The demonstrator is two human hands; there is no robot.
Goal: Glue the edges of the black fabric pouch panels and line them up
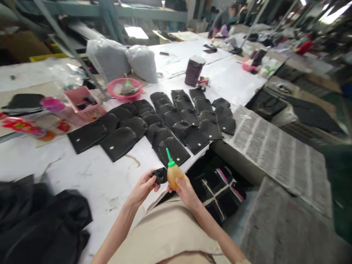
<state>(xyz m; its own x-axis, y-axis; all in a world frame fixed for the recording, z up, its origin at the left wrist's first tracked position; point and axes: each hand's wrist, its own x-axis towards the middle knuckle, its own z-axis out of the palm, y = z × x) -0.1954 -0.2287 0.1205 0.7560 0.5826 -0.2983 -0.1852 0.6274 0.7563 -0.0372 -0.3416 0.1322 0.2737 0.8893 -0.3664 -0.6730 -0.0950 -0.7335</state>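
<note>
White worktable (90, 172) carries rows of black pieces (176, 121) across its middle toward far edge; pink basin (125, 90) behind them; dark bundle (220, 190) below near edge. Left hand (143, 189) at near edge, fingers curled, pinching small black piece (160, 175); right hand (185, 190) wrapped around glue bottle (174, 174), green nozzle up, just beside that piece. Risk: squeeze too hard, amber glue could drip onto lap or finished rows. Small piece crumpled, shape unclear; far end blurred; wrists partly cut off.
</note>
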